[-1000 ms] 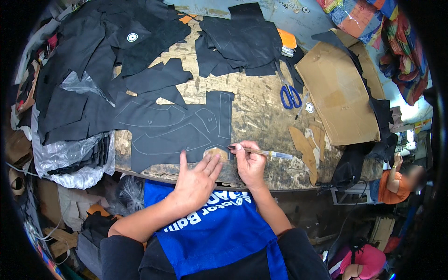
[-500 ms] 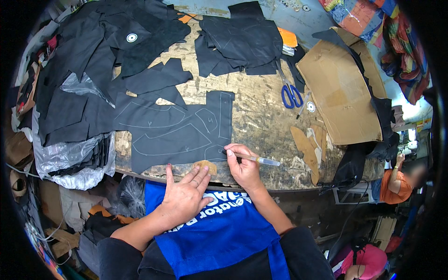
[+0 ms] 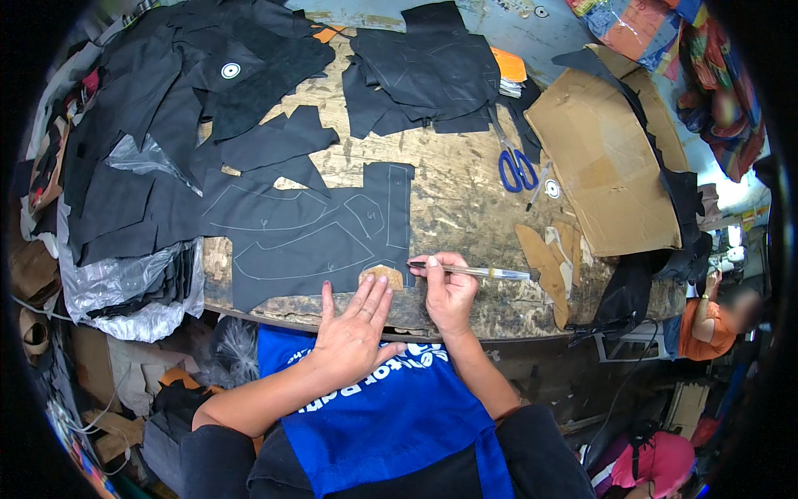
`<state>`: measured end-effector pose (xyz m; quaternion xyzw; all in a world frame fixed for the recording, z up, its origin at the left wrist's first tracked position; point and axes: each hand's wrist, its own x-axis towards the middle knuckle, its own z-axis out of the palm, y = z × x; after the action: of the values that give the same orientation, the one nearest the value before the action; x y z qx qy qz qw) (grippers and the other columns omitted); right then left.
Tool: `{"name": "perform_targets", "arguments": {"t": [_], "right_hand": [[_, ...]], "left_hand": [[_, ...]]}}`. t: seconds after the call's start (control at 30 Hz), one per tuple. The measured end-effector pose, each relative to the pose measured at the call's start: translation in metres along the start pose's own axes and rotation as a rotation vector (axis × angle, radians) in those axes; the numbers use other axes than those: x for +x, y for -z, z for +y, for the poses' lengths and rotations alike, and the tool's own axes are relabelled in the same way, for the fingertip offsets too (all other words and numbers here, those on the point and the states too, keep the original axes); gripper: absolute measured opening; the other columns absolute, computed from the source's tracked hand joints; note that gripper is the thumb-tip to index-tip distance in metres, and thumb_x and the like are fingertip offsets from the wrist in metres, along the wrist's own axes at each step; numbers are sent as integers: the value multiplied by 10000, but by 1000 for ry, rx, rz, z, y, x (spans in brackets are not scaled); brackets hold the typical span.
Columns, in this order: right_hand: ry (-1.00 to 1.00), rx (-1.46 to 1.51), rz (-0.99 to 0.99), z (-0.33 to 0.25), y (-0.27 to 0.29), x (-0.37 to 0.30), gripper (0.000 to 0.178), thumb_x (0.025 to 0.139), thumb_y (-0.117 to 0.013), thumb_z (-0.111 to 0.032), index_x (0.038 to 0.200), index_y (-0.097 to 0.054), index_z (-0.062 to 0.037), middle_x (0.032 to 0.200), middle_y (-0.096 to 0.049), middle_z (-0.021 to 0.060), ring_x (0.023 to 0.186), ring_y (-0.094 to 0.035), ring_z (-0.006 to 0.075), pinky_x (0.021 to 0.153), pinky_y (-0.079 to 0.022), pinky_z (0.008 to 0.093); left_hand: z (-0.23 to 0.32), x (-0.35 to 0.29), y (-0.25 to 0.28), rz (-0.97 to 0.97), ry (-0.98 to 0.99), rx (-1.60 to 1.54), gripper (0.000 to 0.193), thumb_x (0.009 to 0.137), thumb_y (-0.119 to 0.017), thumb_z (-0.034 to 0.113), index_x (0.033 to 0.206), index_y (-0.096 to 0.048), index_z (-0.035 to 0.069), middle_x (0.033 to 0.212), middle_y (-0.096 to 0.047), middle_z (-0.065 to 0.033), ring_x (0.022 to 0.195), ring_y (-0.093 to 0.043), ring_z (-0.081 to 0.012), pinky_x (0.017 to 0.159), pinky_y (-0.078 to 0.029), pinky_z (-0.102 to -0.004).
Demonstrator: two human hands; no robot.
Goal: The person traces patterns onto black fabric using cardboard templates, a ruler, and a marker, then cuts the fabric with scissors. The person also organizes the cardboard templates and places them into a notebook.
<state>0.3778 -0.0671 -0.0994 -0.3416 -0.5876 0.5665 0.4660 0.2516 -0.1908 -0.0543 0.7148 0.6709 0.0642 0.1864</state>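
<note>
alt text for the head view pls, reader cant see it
A person's left hand rests on a small tan template at the edge of a pale-outlined black sheet, while the right hand holds a slim clear-barrelled pen. Blue-handled scissors, brown cardboard and piled black sheets lie on the worn wooden table.

Left hand (image 3: 356, 320): palm down, pressing flat. Index, middle and ring fingers extended forward, near each other; little finger (image 3: 327, 297) splayed out to the left, thumb (image 3: 391, 351) out to the right. Left forearm (image 3: 266, 392) angles in from lower left, elbow bent. Right hand (image 3: 449, 293): pen-style pinch, thumb and index together, other fingers curled. Right forearm (image 3: 484, 376) steeper, from lower right. Hands level, apart.
</note>
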Motion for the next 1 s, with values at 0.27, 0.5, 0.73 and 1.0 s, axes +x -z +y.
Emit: {"name": "perform_targets", "arguments": {"t": [0.27,0.5,0.73,1.0], "right_hand": [[89,-247,-51,7,0,-1,108,916,-581,-63,933,-579,44,901,-667,103,785,-622,108,719,-521,231],[111,-272,-90,7,-1,0,94,902,-599,-55,930,-608,35,891,-664,77,790,-602,94,714,-496,226],[118,-369,-106,1,-2,2,100,889,-612,-63,915,-626,33,878,-665,76,791,-606,113,717,-493,246],[262,-450,-143,-4,-3,6,82,860,-615,-33,916,-622,27,875,-673,115,785,-649,193,731,-507,287]], "left_hand": [[1,8,-4,-1,30,-28,847,847,-527,565,1410,-311,-30,1528,-214,-142,1427,-167,-273,996,-110,-747],[2,9,-8,-13,24,-16,829,852,-531,549,1415,-309,-19,1531,-210,-127,1429,-157,-268,992,-94,-756],[0,8,-8,26,41,-69,789,848,-575,483,1403,-331,-21,1526,-224,-132,1425,-170,-272,996,-98,-749],[0,8,-10,35,35,-34,741,862,-565,454,1399,-348,-7,1521,-245,-118,1419,-195,-259,993,-106,-751]]}}
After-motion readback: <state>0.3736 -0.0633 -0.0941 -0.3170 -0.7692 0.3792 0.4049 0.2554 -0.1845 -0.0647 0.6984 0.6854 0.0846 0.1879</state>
